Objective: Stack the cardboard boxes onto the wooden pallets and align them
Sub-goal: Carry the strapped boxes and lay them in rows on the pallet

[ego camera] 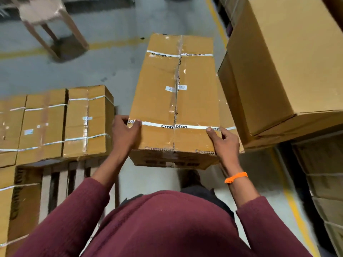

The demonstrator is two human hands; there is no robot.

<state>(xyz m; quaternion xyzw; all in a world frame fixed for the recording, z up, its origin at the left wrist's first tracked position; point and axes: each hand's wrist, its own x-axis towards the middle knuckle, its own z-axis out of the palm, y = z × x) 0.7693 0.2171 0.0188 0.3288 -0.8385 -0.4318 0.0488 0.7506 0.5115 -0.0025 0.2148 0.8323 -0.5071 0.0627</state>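
A long cardboard box [176, 93] with white straps and clear tape is held out in front of me, above the floor. My left hand [125, 135] grips its near left edge, thumb on top. My right hand [225, 145] grips the near right corner, thumb on the top face, an orange band on the wrist. To the left, a wooden pallet [61, 175] carries a row of similar strapped boxes [87, 121], and its near slats are bare.
Large plain cartons [284, 67] are stacked at the right, close to the held box, with more boxes [323, 182] below them. A plastic chair [46, 19] stands on the grey floor at the back left. Yellow floor lines [295, 206] run along the right.
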